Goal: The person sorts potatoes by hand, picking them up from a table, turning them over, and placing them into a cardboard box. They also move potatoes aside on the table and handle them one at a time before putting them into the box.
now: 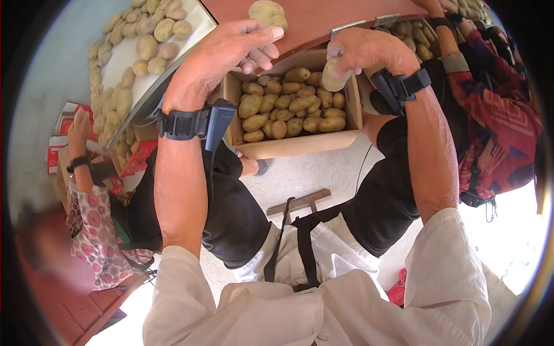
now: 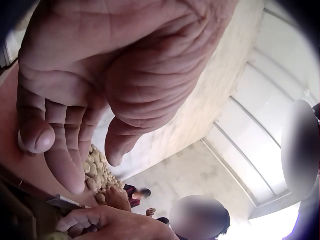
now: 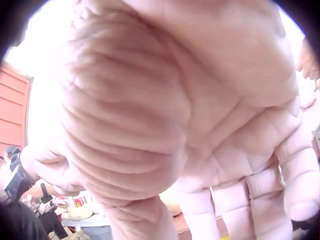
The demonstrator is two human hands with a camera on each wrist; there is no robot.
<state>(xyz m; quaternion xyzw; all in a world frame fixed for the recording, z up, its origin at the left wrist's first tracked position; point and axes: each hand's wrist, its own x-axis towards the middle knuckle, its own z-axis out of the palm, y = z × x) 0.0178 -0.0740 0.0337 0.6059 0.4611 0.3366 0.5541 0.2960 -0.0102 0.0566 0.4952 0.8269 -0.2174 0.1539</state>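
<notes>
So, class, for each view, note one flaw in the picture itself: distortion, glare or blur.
Head view: fisheye bends the edges, dark corners ring the frame, daylight burns out the lower right. Left wrist view: the left hand looms close, the background hazy. Right wrist view: the right hand is washed pale by backlight and soft.

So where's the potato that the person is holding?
In the head view, the potato is on the right, gripped by the right hand just above the far right corner of the cardboard box of other potatoes.
</notes>
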